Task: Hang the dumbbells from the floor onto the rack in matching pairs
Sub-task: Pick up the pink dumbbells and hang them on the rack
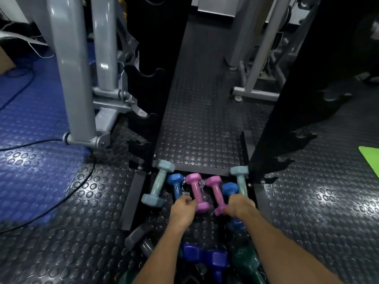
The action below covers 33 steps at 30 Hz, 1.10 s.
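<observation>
Six small dumbbells lie side by side on the floor between the feet of the black rack (149, 93). From left to right they are a pale teal dumbbell (157, 184), a blue dumbbell (176, 184), two pink dumbbells (197, 191), another blue dumbbell (230, 188) and another pale teal dumbbell (241, 179). My left hand (182, 210) curls round the near part of the left blue dumbbell and hides its near end. My right hand (240, 208) grips the handle of the right blue one. The rack's notched cradles on both uprights hold nothing.
Close to me lie a dark grey dumbbell (139, 234), dark purple dumbbells (205, 257) and dark green ones (246, 261). A grey machine frame (75, 95) and a black cable (67, 193) are on the left. A green mat (371, 156) is at the right edge.
</observation>
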{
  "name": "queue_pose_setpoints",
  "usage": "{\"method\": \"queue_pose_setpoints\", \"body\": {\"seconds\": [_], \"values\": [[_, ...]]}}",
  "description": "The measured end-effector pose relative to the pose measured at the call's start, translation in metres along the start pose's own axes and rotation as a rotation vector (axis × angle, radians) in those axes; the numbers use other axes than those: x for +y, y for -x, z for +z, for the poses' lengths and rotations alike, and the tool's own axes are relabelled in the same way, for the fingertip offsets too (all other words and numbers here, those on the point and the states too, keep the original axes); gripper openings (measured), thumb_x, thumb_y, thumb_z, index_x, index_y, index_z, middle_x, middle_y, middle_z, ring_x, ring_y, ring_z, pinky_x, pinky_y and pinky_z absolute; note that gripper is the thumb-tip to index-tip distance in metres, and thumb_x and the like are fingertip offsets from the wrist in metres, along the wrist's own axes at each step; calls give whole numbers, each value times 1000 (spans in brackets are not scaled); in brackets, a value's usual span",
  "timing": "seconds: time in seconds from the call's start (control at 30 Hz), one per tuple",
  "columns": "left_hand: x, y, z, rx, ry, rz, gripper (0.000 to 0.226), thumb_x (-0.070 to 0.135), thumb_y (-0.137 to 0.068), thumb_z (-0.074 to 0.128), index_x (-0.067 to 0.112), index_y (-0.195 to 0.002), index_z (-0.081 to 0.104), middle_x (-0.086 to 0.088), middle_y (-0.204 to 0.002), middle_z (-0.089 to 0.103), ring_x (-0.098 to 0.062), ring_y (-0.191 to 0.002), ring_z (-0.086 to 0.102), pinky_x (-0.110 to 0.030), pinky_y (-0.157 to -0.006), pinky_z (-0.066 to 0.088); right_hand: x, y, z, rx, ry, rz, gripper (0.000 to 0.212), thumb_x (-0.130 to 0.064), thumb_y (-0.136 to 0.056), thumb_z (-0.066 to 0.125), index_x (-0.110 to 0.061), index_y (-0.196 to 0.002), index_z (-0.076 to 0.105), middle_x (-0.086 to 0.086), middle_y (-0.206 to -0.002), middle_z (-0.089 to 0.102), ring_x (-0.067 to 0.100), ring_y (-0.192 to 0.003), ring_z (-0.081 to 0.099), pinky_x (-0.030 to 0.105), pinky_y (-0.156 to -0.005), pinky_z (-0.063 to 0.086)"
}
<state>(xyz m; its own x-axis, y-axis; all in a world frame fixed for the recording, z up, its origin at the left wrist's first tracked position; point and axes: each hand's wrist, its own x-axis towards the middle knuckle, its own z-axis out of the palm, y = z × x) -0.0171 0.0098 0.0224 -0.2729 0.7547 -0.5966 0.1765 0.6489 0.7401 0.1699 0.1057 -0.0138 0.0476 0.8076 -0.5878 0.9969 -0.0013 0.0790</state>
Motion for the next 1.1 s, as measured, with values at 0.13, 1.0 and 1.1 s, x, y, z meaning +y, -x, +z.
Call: {"method": "queue_pose_setpoints", "body": {"seconds": [0.13,1.0,1.1], "values": [[-9,-1,4,-8,-29,-11,29,28,-100,59,15,-125,64,-1,-117,66,-11,-94,60,-25,-80,43,-28,-15,5,98,-120,-100,39,-26,-92,59,-8,-127,60,16,-129,62,34,-118,63,38,-96,54],[37,13,-6,-3,165,70,10,15,-98,57,19,-94,65,-3,-88,68,-16,-75,60,-28,-68,46,-4,6,-37,-82,-763,-213,26,-9,-86,71,-31,-100,71,6,-107,73,22,-99,71,39,-83,63],[46,14,-10,11,200,71,8,18,-97,59,21,-94,66,-4,-97,70,-18,-86,61,-32,-78,48,-11,16,-37,-48,-691,-264,42,-1,-70,78,-32,-97,70,6,-108,73,23,-101,71,42,-85,63]]}}
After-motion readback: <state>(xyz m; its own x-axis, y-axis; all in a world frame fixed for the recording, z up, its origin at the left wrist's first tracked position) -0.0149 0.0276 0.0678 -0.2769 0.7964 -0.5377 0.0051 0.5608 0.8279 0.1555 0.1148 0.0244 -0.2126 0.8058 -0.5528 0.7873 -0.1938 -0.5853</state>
